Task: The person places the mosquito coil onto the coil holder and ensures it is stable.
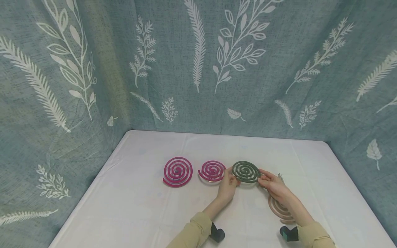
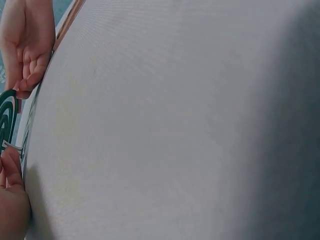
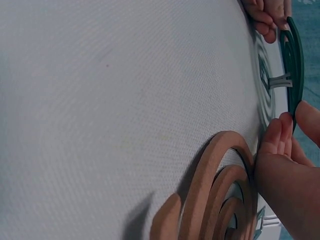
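A green mosquito coil [image 1: 246, 172] is held up level between both hands, close over the table. My left hand [image 1: 227, 186] pinches its left edge, and my right hand [image 1: 275, 187] pinches the right edge. Under the coil, a small pale metal stand [image 3: 281, 81] shows in the right wrist view. Just left of my left hand is a pink coil [image 1: 212, 171], with a bit of metal below its front rim. A brown coil [image 1: 277, 208] lies beneath my right forearm, partly hidden by it; its rings [image 3: 200, 185] show large in the right wrist view.
Another pink coil [image 1: 177, 172] sits farther left on the white-covered table [image 1: 136, 213]. A blue-green curtain [image 1: 186, 110] with white leaf patterns hangs behind the table and along its sides. Black wrist devices [image 1: 218, 235] show by both sleeves.
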A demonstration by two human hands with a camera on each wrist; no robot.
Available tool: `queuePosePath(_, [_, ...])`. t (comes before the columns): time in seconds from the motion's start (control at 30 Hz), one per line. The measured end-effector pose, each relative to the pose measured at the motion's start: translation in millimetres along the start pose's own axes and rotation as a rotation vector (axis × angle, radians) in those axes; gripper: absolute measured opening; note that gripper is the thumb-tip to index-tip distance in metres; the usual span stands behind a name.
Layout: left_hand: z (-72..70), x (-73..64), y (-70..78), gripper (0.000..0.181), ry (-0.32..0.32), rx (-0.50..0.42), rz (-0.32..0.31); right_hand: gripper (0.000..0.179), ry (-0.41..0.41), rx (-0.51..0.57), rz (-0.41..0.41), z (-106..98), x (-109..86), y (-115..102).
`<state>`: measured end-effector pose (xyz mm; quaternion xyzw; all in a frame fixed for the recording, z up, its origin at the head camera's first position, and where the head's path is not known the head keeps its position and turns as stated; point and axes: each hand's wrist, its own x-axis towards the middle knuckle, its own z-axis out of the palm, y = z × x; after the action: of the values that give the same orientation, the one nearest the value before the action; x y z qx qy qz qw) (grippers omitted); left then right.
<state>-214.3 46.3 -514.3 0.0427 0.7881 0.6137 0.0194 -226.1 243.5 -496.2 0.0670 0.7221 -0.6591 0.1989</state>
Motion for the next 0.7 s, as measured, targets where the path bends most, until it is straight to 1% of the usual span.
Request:
queuePosePath(0.23, [0.0, 1.7, -1.9, 0.048, -0.010, 0.007, -0.019, 0.065, 0.002, 0.009, 0.006, 0.0, 0.0, -1.3])
queuePosePath(0.7, [-0.9, 1.1, -4.2, 0.048, -0.017, 0.019, -0.011, 0.065, 0.010, 0.013, 0.016, 2.2, -0.3, -2.0])
